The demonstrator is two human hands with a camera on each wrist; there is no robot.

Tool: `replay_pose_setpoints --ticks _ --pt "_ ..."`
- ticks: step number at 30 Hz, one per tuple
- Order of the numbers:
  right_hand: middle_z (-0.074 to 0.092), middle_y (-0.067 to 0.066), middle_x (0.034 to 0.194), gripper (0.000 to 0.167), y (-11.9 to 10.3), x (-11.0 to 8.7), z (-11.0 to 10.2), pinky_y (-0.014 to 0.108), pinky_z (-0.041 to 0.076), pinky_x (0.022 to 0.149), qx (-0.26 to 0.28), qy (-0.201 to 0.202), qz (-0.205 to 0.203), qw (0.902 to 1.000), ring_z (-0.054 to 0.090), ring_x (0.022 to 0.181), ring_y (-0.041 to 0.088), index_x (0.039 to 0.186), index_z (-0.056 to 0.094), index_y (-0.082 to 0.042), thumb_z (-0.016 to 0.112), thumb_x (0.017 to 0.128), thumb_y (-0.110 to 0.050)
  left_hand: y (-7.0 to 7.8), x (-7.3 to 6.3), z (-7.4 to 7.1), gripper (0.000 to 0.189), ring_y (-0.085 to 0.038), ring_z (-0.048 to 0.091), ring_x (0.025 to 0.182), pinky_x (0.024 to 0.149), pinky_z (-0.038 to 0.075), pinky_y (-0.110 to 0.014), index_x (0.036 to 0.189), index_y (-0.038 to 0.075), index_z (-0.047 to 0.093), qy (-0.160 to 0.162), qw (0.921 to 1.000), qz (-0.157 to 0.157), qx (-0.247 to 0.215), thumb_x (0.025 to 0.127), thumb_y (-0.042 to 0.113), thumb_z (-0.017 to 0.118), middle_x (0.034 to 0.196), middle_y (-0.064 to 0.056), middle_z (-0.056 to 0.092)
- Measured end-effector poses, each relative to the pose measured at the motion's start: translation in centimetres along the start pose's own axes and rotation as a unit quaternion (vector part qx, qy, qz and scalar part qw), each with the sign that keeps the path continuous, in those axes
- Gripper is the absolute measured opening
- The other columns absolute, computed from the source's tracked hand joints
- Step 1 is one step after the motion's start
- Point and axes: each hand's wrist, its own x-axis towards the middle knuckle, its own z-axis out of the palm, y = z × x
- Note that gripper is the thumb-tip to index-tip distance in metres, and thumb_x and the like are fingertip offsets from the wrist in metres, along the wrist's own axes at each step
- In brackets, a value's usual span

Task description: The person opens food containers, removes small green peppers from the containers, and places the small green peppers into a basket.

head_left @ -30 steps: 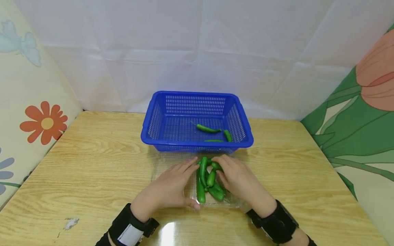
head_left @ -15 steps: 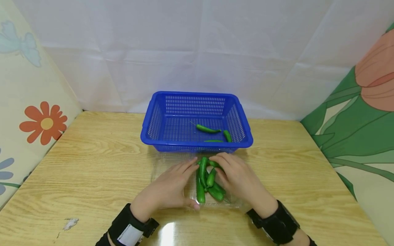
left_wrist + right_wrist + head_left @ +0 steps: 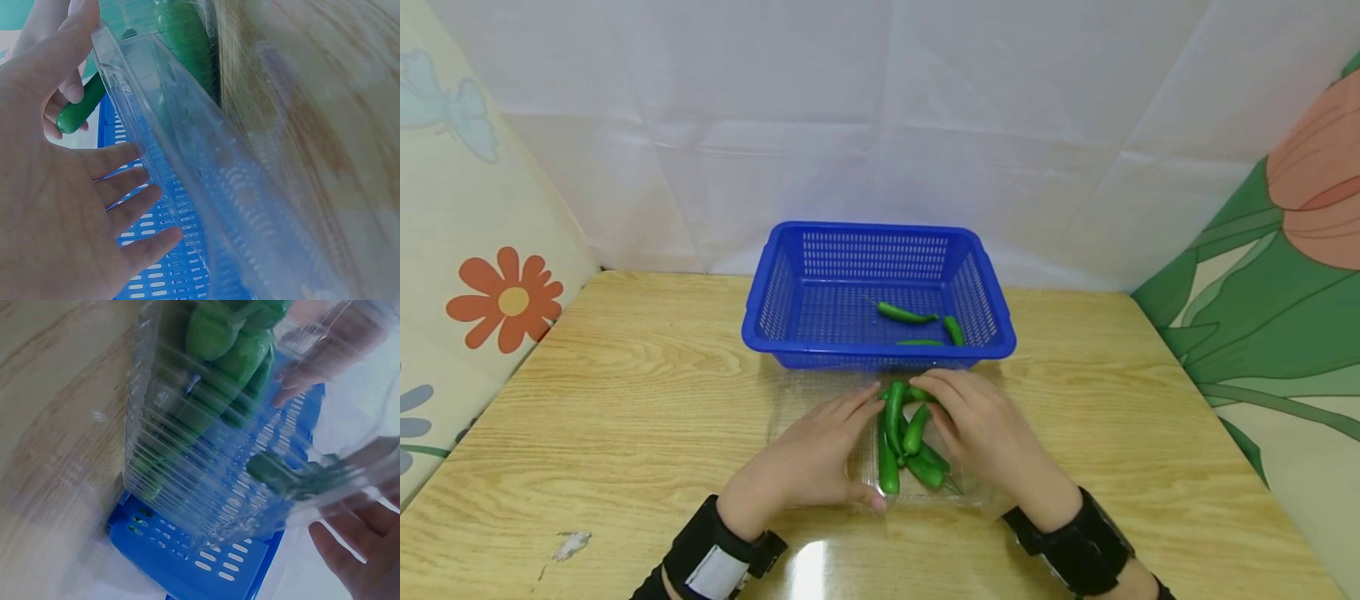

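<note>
A clear plastic container (image 3: 972, 497) lies in front of the blue basket, with several green chili peppers (image 3: 889, 458) heaped in it. My left hand (image 3: 808, 454) spans the container's left side, thumb at the front and straight fingers along the plastic wall (image 3: 187, 144). At the heap's far end my right hand (image 3: 988, 429) pinches a green chili pepper (image 3: 919, 394) between thumb and fingers. That chili pepper (image 3: 78, 114) also shows in the left wrist view, above the container's rim. In the right wrist view, clear plastic partly covers the right hand (image 3: 369, 531).
The blue basket (image 3: 880, 351) stands just beyond the container and holds a few green chili peppers (image 3: 906, 313). A white sheet (image 3: 880, 125) hangs behind the wooden table (image 3: 647, 400). Flower-patterned panels (image 3: 512, 208) flank it on both sides.
My right hand has shifted slightly away from me, and the chili pepper in it now lies more crosswise. A small chili pepper below it has tilted. The left hand has stayed put.
</note>
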Motion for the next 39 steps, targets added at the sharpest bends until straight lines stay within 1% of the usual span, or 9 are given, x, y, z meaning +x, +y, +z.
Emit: replay_pose_setpoints --ticks 4,6,10,13,16,19,25,35,39 --pt "0.067 0.014 0.115 0.046 0.0 0.1 -0.3 0.043 0.057 0.086 0.005 0.016 -0.012 0.9998 0.065 0.101 0.030 0.122 0.063 0.000 0.073 0.077 0.005 0.0 0.1 0.0 0.115 -0.031 0.022 0.148 0.119 0.023 -0.048 0.154 0.002 0.031 0.000 1.0000 -0.001 0.002 0.069 0.062 0.080 0.164 -0.012 0.019" --pt "0.067 0.014 0.115 0.046 0.1 0.2 -0.4 0.044 0.057 0.086 0.006 0.022 -0.016 0.9996 0.065 0.101 0.030 0.123 0.063 0.001 0.072 0.078 0.005 0.0 0.1 0.0 0.115 -0.031 0.022 0.148 0.119 0.023 -0.048 0.154 0.002 0.031 0.001 1.0000 -0.001 0.003 0.069 0.063 0.080 0.164 -0.012 0.019" --pt "0.067 0.015 0.117 0.036 0.2 0.2 -0.7 0.043 0.056 0.089 0.006 0.025 -0.012 0.9996 0.065 0.103 0.031 0.123 0.063 0.002 0.066 0.087 0.000 0.0 0.1 0.1 0.115 -0.032 0.023 0.148 0.119 0.023 -0.048 0.153 0.002 0.031 0.002 1.0000 0.000 0.003 0.069 0.063 0.080 0.164 -0.012 0.018" --pt "0.066 0.015 0.117 0.028 0.3 0.1 -1.0 0.042 0.054 0.092 0.006 0.026 -0.006 0.9996 0.064 0.104 0.031 0.122 0.063 0.002 0.058 0.096 -0.007 0.0 0.1 0.1 0.115 -0.032 0.023 0.147 0.119 0.023 -0.049 0.153 0.002 0.032 0.003 1.0000 0.000 0.004 0.069 0.062 0.080 0.164 -0.012 0.018" --pt "0.066 0.015 0.117 0.029 0.4 0.2 -1.1 0.041 0.054 0.093 0.001 0.038 -0.010 0.9992 0.064 0.105 0.030 0.121 0.063 0.003 0.049 0.103 -0.014 0.0 0.2 0.1 0.115 -0.033 0.023 0.147 0.119 0.023 -0.049 0.153 0.002 0.032 0.003 1.0000 0.000 0.005 0.069 0.063 0.080 0.164 -0.012 0.018" --pt "0.066 0.014 0.115 0.034 0.4 0.4 -1.3 0.041 0.055 0.090 -0.005 0.063 -0.022 0.9978 0.064 0.102 0.030 0.119 0.064 0.003 0.042 0.106 -0.019 0.0 0.2 0.1 0.116 -0.033 0.022 0.148 0.119 0.023 -0.050 0.153 0.002 0.031 0.003 1.0000 0.000 0.006 0.068 0.063 0.080 0.164 -0.012 0.018" --pt "0.068 0.014 0.112 0.031 0.4 0.7 -1.5 0.041 0.057 0.083 -0.015 0.115 -0.041 0.9924 0.066 0.097 0.030 0.118 0.066 0.003 0.045 0.104 -0.016 0.0 0.2 0.1 0.116 -0.033 0.022 0.148 0.119 0.023 -0.049 0.153 0.002 0.031 0.003 1.0000 0.000 0.005 0.068 0.063 0.080 0.164 -0.012 0.018" --pt "0.069 0.016 0.108 0.027 0.5 1.0 -1.9 0.040 0.057 0.080 -0.036 0.151 -0.049 0.9867 0.066 0.094 0.031 0.113 0.068 0.004 0.049 0.102 -0.012 -0.1 0.3 0.1 0.116 -0.033 0.022 0.147 0.119 0.023 -0.050 0.153 0.002 0.031 0.001 1.0000 -0.003 0.006 0.068 0.063 0.080 0.164 -0.012 0.018" --pt "0.069 0.016 0.106 0.025 0.5 1.2 -2.2 0.039 0.057 0.076 -0.045 0.164 -0.051 0.9841 0.067 0.091 0.031 0.111 0.069 0.004 0.051 0.101 -0.012 -0.1 0.3 0.1 0.116 -0.033 0.023 0.147 0.119 0.024 -0.050 0.153 0.001 0.032 0.004 1.0000 0.000 0.007 0.067 0.063 0.080 0.163 -0.013 0.019"
